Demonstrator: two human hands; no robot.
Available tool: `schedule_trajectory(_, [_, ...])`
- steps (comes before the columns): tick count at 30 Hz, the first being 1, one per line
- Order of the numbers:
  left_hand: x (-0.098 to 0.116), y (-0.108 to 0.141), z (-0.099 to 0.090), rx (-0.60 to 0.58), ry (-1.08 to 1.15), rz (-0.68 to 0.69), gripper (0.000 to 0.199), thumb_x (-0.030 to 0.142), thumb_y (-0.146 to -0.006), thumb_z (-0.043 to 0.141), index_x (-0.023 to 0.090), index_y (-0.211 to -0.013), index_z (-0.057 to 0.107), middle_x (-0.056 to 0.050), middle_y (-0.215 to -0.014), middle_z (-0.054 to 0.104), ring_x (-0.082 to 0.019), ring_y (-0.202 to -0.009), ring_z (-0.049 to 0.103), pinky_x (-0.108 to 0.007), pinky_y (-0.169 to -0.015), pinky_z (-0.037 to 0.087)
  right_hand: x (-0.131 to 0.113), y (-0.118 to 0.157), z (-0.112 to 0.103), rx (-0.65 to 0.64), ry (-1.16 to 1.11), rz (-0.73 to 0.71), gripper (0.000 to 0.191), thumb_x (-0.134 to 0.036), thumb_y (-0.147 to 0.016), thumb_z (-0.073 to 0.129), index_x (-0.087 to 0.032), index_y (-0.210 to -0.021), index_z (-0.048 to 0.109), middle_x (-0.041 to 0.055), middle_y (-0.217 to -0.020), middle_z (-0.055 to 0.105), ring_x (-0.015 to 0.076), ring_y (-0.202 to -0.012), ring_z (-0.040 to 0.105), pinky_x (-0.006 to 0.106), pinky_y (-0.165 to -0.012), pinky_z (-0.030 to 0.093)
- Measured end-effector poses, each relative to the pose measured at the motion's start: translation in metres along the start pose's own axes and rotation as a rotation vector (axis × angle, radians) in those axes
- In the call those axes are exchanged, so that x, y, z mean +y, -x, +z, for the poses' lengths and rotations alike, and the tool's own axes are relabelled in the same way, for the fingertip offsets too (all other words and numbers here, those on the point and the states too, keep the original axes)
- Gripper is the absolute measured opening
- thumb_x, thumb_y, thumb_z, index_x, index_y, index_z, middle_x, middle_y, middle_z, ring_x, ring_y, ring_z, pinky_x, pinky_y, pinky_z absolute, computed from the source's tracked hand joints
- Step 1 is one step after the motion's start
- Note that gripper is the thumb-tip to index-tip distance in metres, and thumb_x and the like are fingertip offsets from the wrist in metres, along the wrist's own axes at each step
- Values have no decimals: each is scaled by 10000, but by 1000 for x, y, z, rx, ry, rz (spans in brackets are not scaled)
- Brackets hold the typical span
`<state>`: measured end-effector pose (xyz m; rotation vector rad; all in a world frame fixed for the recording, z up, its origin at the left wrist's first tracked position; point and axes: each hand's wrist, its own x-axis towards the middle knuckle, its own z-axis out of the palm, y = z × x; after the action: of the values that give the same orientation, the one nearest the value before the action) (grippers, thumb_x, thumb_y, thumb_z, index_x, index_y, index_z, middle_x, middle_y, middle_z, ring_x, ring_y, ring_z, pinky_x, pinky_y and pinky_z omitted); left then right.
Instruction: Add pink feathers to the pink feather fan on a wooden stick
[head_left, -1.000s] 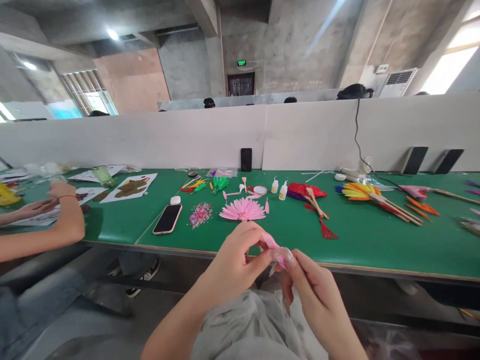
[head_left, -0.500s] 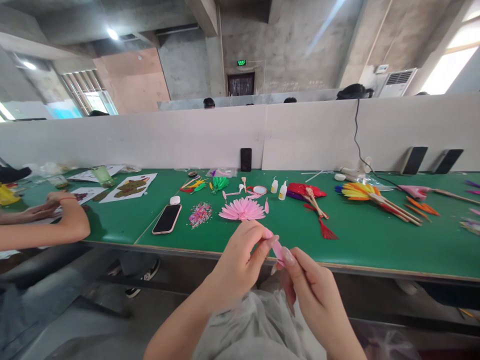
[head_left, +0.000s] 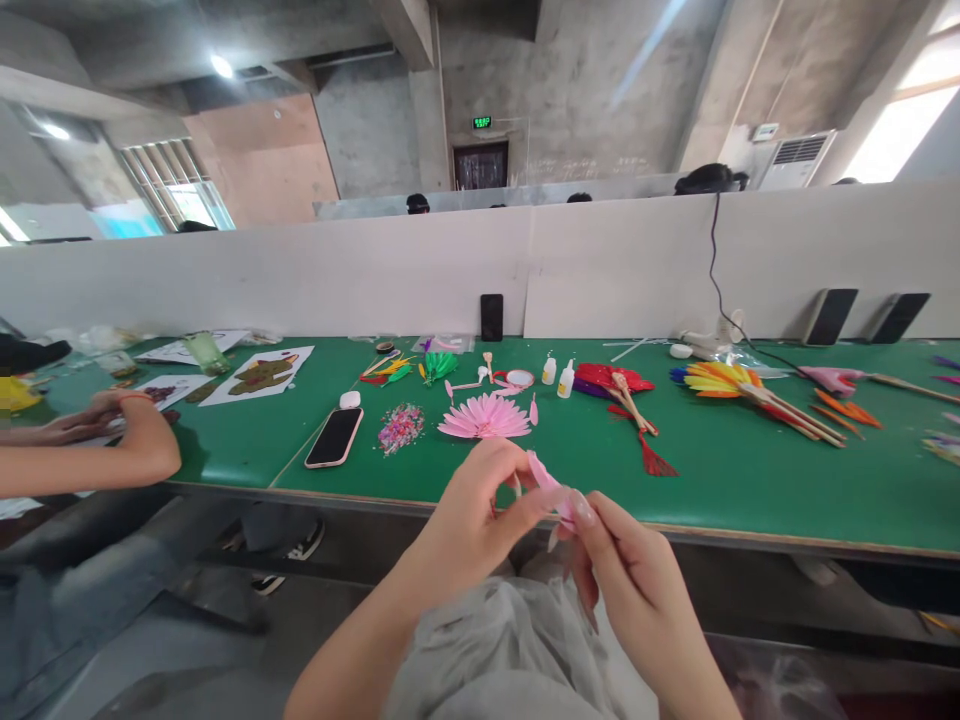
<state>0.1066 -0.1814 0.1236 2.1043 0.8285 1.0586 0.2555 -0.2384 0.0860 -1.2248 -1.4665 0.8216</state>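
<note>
Between my hands, just above the table's front edge, is a small pink feather [head_left: 541, 472]. My right hand [head_left: 619, 555] pinches its lower end between thumb and fingers. My left hand [head_left: 480, 505] is closed about its upper part, the thumb lying across it and the tip showing above. Behind my left hand, a fan of pink feathers [head_left: 486, 414] lies spread on the green table [head_left: 420, 485]. A few loose pink feathers [head_left: 533, 410] and a roll of tape [head_left: 520, 379] surround the fan.
Two small glue bottles [head_left: 565, 380] stand behind the fan. A phone [head_left: 334, 437] and a pile of sequins [head_left: 401, 428] lie to the left. Red [head_left: 615, 380] and yellow feather fans [head_left: 720, 382] lie right, near a pink glue gun [head_left: 831, 379]. A co-worker's arm [head_left: 139, 440] rests far left.
My left thumb has slid down the feather toward my right fingertips, and more of the feather's upper end shows. My right hand keeps its pinch with little movement.
</note>
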Motion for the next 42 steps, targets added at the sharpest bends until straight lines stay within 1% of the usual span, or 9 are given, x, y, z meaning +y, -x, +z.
schedule_trajectory(6, [-3,-2,7,25,35,20,148,251,-875,542,169,-752,553,5,-763,552,-100,-728,504,-200,-632,381,4,-5,1,-11,5,7,378,-425,-951,343,-193,-679,463,-65,-407,413,72,-358,360,189,-390,280])
schedule_trajectory(11, [-32,-18,5,127,15,22,150,220,-849,549,163,-710,546,9,-712,547,-100,-666,497,-206,-576,363,15,-17,7,-20,22,1,384,-415,-956,339,-190,-672,465,-66,-407,410,67,-348,371,191,-382,266])
schedule_trajectory(16, [-88,-43,-10,496,5,-173,170,267,-854,518,170,-722,565,26,-636,526,-95,-581,466,-214,-552,350,31,-35,10,-15,-31,115,374,-426,-952,360,-188,-689,480,-75,-385,416,60,-324,366,188,-393,296])
schedule_trajectory(18, [-102,-47,-9,401,72,-211,327,349,-895,449,165,-643,545,33,-564,477,-89,-528,446,-217,-525,339,37,-44,11,-27,-35,161,364,-425,-953,362,-187,-713,496,-73,-402,434,61,-337,389,185,-404,315])
schedule_trajectory(20, [-106,-49,-3,157,128,-198,444,406,-919,380,160,-578,524,30,-530,453,-86,-513,433,-222,-530,338,42,-55,12,-46,-16,172,365,-418,-954,366,-191,-692,480,-68,-414,447,63,-355,412,182,-414,328])
schedule_trajectory(23, [-104,-56,8,-60,239,-218,422,431,-889,436,156,-577,508,30,-553,453,-82,-511,418,-220,-507,328,51,-74,15,-73,39,142,391,-403,-954,375,-198,-624,414,-60,-419,462,62,-371,425,178,-419,333])
schedule_trajectory(30, [-150,-97,3,-92,289,-316,370,365,-880,443,163,-572,476,45,-496,426,-74,-451,403,-211,-460,307,81,-125,19,-102,-82,225,358,-438,-943,384,-197,-698,482,-64,-406,481,78,-361,457,192,-426,370])
schedule_trajectory(35, [-192,-133,-5,-27,104,-294,380,355,-879,466,162,-550,468,50,-482,405,-70,-453,357,-218,-472,281,114,-174,8,-367,-310,357,395,-527,-924,345,-184,-786,482,-20,-546,610,110,-455,581,224,-491,453])
schedule_trajectory(42, [-239,-157,-12,80,115,-303,408,445,-852,501,167,-556,471,54,-464,367,-71,-440,330,-221,-448,248,140,-225,1,-655,-321,379,354,-470,-809,595,-117,-807,586,-6,-559,630,115,-476,609,239,-504,499])
